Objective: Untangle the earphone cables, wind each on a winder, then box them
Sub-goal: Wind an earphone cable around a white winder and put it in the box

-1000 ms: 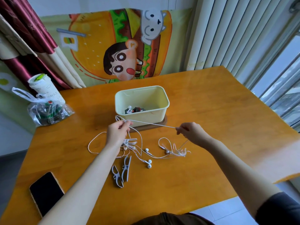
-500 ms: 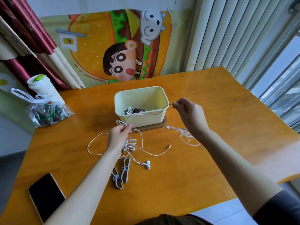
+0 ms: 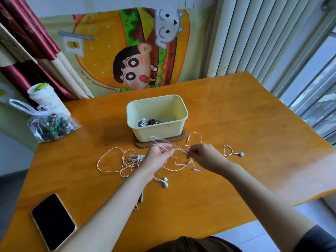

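Just before the box [image 3: 184,108], left hand [image 3: 157,155] and right hand [image 3: 206,157] hover close together; each grip pinches the cable [image 3: 179,149].

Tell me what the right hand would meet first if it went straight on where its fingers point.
Probably the left hand, just across the white cable both hands pinch; depth is unclear.

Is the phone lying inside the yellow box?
No, the phone lies flat on the table near its front left corner, well apart from the box.
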`<move>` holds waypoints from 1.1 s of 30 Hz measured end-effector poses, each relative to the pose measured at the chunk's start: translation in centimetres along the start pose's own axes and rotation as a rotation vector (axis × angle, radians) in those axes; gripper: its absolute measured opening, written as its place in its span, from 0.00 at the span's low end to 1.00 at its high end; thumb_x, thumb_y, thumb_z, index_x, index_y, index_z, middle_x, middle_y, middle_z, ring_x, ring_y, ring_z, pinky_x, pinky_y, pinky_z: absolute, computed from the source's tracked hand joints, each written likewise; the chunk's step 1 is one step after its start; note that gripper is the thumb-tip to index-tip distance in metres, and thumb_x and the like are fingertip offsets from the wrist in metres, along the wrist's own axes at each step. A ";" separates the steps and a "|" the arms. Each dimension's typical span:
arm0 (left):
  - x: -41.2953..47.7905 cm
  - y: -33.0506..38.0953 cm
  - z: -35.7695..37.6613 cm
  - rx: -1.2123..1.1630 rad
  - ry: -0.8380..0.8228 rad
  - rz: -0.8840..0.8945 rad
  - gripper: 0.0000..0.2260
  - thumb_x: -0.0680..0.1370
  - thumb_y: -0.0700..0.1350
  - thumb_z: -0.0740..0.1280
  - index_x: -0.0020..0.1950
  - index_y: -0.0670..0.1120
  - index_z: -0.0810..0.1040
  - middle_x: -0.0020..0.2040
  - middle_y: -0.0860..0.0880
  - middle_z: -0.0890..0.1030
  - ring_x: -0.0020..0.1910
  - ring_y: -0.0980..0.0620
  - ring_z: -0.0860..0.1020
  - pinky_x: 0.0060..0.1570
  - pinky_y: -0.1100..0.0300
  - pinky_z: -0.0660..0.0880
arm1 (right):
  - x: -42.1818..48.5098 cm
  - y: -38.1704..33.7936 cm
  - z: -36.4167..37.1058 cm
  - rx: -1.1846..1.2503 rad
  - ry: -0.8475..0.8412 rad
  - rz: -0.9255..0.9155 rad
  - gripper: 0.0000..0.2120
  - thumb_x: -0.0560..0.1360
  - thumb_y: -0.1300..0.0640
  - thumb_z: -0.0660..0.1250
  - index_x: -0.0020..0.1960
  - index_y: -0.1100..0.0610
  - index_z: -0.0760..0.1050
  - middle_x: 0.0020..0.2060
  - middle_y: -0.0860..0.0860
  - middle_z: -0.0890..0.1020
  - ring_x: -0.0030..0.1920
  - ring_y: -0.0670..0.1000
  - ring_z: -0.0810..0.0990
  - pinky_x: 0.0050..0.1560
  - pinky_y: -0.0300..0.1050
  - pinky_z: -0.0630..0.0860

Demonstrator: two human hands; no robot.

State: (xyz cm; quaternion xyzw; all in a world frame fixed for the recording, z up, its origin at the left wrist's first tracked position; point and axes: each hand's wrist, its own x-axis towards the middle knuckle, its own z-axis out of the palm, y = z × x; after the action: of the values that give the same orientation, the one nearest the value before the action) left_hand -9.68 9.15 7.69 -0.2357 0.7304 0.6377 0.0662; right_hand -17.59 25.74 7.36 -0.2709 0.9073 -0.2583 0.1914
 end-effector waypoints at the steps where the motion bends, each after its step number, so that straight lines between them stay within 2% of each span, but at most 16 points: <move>1: 0.0 -0.5 -0.2 0.138 -0.061 -0.054 0.10 0.81 0.39 0.61 0.61 0.46 0.72 0.39 0.49 0.77 0.29 0.56 0.67 0.27 0.67 0.64 | -0.2 1.4 0.0 -0.037 0.028 0.087 0.11 0.79 0.56 0.60 0.41 0.51 0.78 0.31 0.48 0.75 0.33 0.50 0.72 0.32 0.44 0.65; 4: 0.1 -2.5 -1.0 0.516 -0.216 -0.222 0.14 0.80 0.35 0.55 0.63 0.48 0.67 0.45 0.48 0.78 0.30 0.55 0.67 0.28 0.64 0.64 | -0.6 6.4 -0.4 -0.141 0.122 0.381 0.11 0.79 0.58 0.58 0.50 0.59 0.79 0.43 0.57 0.80 0.46 0.60 0.77 0.39 0.43 0.67; 6: 0.1 -3.3 -1.1 0.641 -0.258 -0.272 0.17 0.79 0.34 0.57 0.65 0.49 0.65 0.53 0.43 0.78 0.30 0.55 0.67 0.27 0.63 0.63 | -1.1 9.0 -0.5 -0.186 0.107 0.523 0.11 0.78 0.62 0.57 0.52 0.62 0.77 0.50 0.60 0.80 0.47 0.61 0.77 0.42 0.44 0.69; 8: 0.2 -3.1 -0.7 0.670 -0.214 -0.244 0.17 0.79 0.34 0.57 0.64 0.49 0.63 0.55 0.42 0.78 0.31 0.55 0.68 0.27 0.65 0.64 | -1.5 10.0 -0.1 -0.256 0.047 0.573 0.11 0.76 0.66 0.56 0.54 0.63 0.75 0.54 0.61 0.78 0.50 0.60 0.74 0.46 0.46 0.71; 11: 0.4 -2.3 0.2 0.606 -0.150 -0.148 0.12 0.81 0.34 0.53 0.61 0.46 0.64 0.42 0.48 0.78 0.35 0.57 0.72 0.28 0.68 0.65 | -1.3 8.3 0.9 -0.270 0.061 0.415 0.18 0.77 0.67 0.57 0.66 0.62 0.68 0.62 0.61 0.70 0.63 0.61 0.69 0.60 0.49 0.68; 14: 0.4 -1.3 1.0 0.585 -0.202 -0.037 0.09 0.82 0.38 0.52 0.57 0.49 0.68 0.40 0.50 0.80 0.37 0.55 0.73 0.34 0.62 0.66 | -1.4 3.2 2.1 0.042 0.136 0.085 0.21 0.77 0.65 0.61 0.70 0.60 0.65 0.64 0.57 0.72 0.65 0.56 0.71 0.63 0.42 0.65; 16: 0.4 -0.8 1.2 0.562 -0.228 0.016 0.10 0.83 0.40 0.53 0.52 0.50 0.71 0.39 0.51 0.80 0.37 0.55 0.72 0.36 0.61 0.67 | -1.5 -0.1 2.8 0.191 0.046 -0.076 0.24 0.77 0.63 0.64 0.71 0.59 0.63 0.61 0.52 0.74 0.63 0.50 0.72 0.60 0.33 0.63; 18: 0.4 -0.4 1.2 0.525 -0.225 0.055 0.11 0.82 0.40 0.53 0.46 0.50 0.73 0.36 0.51 0.79 0.35 0.55 0.72 0.37 0.59 0.68 | -1.5 -2.0 3.5 0.240 -0.046 -0.151 0.24 0.78 0.63 0.63 0.71 0.58 0.61 0.51 0.49 0.77 0.51 0.45 0.76 0.50 0.27 0.65; 20: 0.5 -0.4 0.8 0.493 -0.200 0.068 0.11 0.82 0.39 0.54 0.46 0.48 0.74 0.36 0.50 0.78 0.32 0.58 0.72 0.35 0.62 0.68 | -1.2 -2.5 3.6 0.320 -0.083 -0.119 0.20 0.79 0.61 0.62 0.69 0.57 0.63 0.42 0.48 0.79 0.38 0.40 0.77 0.41 0.26 0.68; 22: 0.6 -0.8 0.1 0.432 -0.192 0.053 0.09 0.82 0.39 0.54 0.49 0.47 0.73 0.36 0.50 0.79 0.30 0.60 0.71 0.32 0.63 0.66 | -0.9 -2.0 3.4 0.356 -0.143 -0.065 0.15 0.79 0.59 0.62 0.65 0.55 0.67 0.37 0.47 0.80 0.33 0.40 0.76 0.37 0.29 0.72; 24: 0.7 -1.2 -0.6 0.400 -0.179 0.033 0.07 0.82 0.39 0.54 0.50 0.48 0.70 0.38 0.50 0.79 0.29 0.57 0.68 0.31 0.62 0.64 | -0.7 -1.3 3.0 0.288 -0.146 -0.073 0.08 0.80 0.59 0.60 0.56 0.56 0.74 0.33 0.44 0.77 0.33 0.42 0.75 0.35 0.31 0.71; 27: 0.8 -1.9 -1.7 0.347 -0.134 0.000 0.06 0.83 0.39 0.54 0.49 0.49 0.65 0.39 0.48 0.79 0.29 0.54 0.65 0.29 0.63 0.64 | -0.3 1.1 1.8 0.240 0.053 0.036 0.11 0.80 0.60 0.58 0.45 0.56 0.78 0.29 0.45 0.75 0.31 0.44 0.72 0.32 0.33 0.67; 30: 0.9 -2.4 -2.5 0.318 -0.125 0.021 0.04 0.82 0.40 0.56 0.55 0.47 0.65 0.39 0.48 0.78 0.30 0.55 0.66 0.31 0.63 0.65 | 0.1 4.5 0.5 0.154 0.186 0.207 0.12 0.79 0.62 0.59 0.43 0.58 0.79 0.31 0.50 0.77 0.34 0.51 0.74 0.33 0.41 0.66; 33: 0.9 -2.4 -2.2 0.453 -0.204 0.066 0.10 0.82 0.42 0.57 0.63 0.50 0.67 0.38 0.51 0.77 0.34 0.55 0.69 0.36 0.64 0.69 | 0.3 6.8 0.2 0.074 0.232 0.318 0.12 0.79 0.63 0.57 0.44 0.59 0.79 0.36 0.55 0.80 0.39 0.57 0.77 0.36 0.45 0.68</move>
State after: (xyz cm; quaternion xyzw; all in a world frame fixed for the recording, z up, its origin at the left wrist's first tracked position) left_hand -9.05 6.65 5.58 -0.1253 0.8514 0.4800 0.1701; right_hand -20.41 30.37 3.28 -0.0854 0.9446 -0.2872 0.1338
